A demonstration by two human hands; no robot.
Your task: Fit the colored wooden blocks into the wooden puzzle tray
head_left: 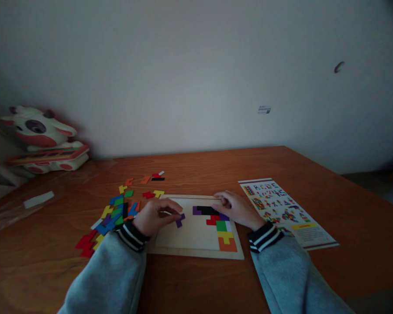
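My left hand point(159, 214) is above the left part of a pale wooden puzzle board point(183, 251). Its thumb and index finger pinch a small purple block piece point(180, 221). Over the board's upper right corner is my right hand point(239, 210), holding nothing I can see. Its index finger reaches the far rim, and the thumb lies apart from it by the fitted pieces. Those pieces line the right side: a black bar point(207, 210), a red piece point(212, 221), a green one point(221, 226), a yellow one point(225, 236) and an orange one point(227, 246). My fingers partly cover the top row.
Loose coloured pieces point(116, 213) lie heaped left of the board, several scattered behind it. A printed pattern sheet point(290, 209) rests at the right. A cow-shaped toy keyboard point(49, 144) stands far left, near a clear plastic bag point(13, 213). A wall closes off the table's back.
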